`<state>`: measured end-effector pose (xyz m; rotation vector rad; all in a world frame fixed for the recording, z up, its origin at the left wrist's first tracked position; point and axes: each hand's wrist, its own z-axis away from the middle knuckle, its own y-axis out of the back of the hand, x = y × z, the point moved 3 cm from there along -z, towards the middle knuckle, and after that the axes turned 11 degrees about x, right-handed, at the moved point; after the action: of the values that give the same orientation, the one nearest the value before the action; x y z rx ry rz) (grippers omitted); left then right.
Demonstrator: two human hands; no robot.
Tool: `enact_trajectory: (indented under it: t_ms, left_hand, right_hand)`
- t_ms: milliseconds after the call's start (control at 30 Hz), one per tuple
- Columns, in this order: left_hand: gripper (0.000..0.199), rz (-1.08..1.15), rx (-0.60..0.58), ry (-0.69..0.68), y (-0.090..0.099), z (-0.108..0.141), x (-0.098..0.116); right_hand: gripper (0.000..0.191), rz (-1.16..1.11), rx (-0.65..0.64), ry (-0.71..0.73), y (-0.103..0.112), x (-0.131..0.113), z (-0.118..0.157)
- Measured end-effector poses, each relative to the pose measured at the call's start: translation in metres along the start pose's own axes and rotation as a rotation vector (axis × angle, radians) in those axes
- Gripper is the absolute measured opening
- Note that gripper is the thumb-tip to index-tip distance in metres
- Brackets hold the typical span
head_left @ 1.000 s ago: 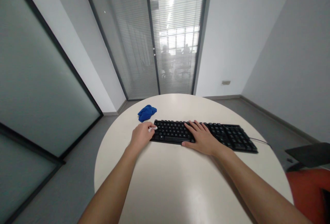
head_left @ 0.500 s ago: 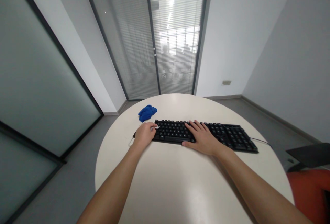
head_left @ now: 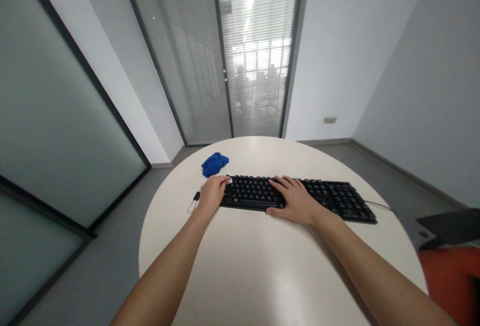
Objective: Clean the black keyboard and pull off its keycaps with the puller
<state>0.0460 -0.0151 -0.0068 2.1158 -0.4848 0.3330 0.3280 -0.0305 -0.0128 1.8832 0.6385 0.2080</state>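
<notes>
A black keyboard (head_left: 255,197) lies across the round white table. My left hand (head_left: 212,192) is at its left end, fingers closed on a small white object (head_left: 229,181) over the upper left keys; what the object is, I cannot make out. My right hand (head_left: 296,201) rests on the middle of the keyboard with its fingers spread and the thumb along the front edge. Just behind my left hand lies a crumpled blue cloth (head_left: 214,164). A small black item with a thin pale loop (head_left: 192,205) shows left of my left hand.
The round white table (head_left: 240,266) carries all of this. From the keyboard's right end a thin black cable (head_left: 379,205) runs over the table edge. At the right stands a red and black chair (head_left: 450,276). Glass panels with blinds (head_left: 258,91) are beyond the table.
My left hand has moved slightly away from me, toward the keyboard's back edge, with the white object. My right hand has barely moved.
</notes>
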Motion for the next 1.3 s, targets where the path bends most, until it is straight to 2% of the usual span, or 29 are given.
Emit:
enact_trajectory:
  t_ms: [233,433,733,967,1167,1300]
  left_hand:
    - [0.027,-0.047,-0.015,-0.058,0.006,0.001,0.009]
    - [0.027,-0.095,-0.071,-0.014,0.004,0.002,0.019]
    - [0.026,-0.065,-0.029,-0.095,0.006,0.006,0.027]
    - [0.029,-0.083,-0.191,-0.146,0.013,0.014,0.045]
    - [0.029,-0.116,-0.167,-0.196,0.016,0.017,0.047]
    - [0.029,-0.198,-0.186,-0.183,0.018,0.018,0.049]
  right_hand:
    - [0.102,-0.017,0.03,0.009,-0.002,0.002,0.0]
    - [0.1,0.001,0.046,0.008,0.001,-0.003,0.0]
    - [0.099,0.007,0.036,-0.001,0.004,-0.006,0.0]
    - [0.098,0.002,0.04,-0.004,0.001,-0.004,0.001]
    - [0.098,0.005,0.048,0.005,-0.001,-0.002,0.001]
    - [0.099,0.001,0.042,0.003,-0.002,-0.002,0.001]
